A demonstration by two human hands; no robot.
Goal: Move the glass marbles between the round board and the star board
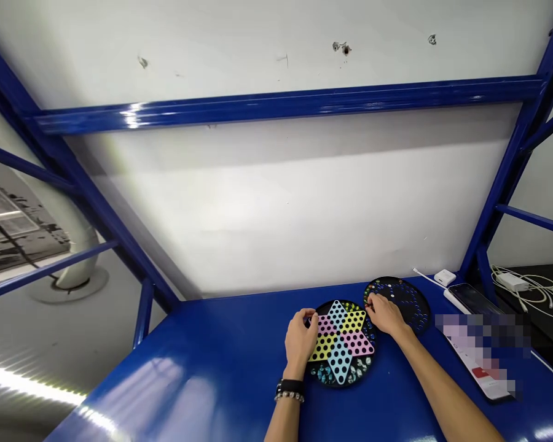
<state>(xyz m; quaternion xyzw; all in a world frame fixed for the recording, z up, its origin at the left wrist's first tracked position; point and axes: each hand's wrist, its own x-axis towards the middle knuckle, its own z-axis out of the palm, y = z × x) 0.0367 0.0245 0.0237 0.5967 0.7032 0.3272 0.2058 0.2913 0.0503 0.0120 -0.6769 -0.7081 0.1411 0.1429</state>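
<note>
A blue metal table (175, 380) is stretching across the lower frame, with blue steel shelf framing (276, 101) running overhead. The left hand (299, 336), wearing a black band and a beaded bracelet (289, 391) at the wrist, is curling its fingers over the left edge of a round black Chinese checkers board (320, 368) with a pastel star. Whether it is grasping anything, I cannot tell. Glassy marbles (328, 373) are lying along the board's lower rim. The right hand (382, 313) is reaching across to a second black board (408, 301), just behind and touching distance from the first, its fingertips (368, 304) pinched together at the rim (any marble there is too small to make out). Farther right, a white charger (445, 277), a phone (472, 299) and white cables (529, 287) are lying about.
</note>
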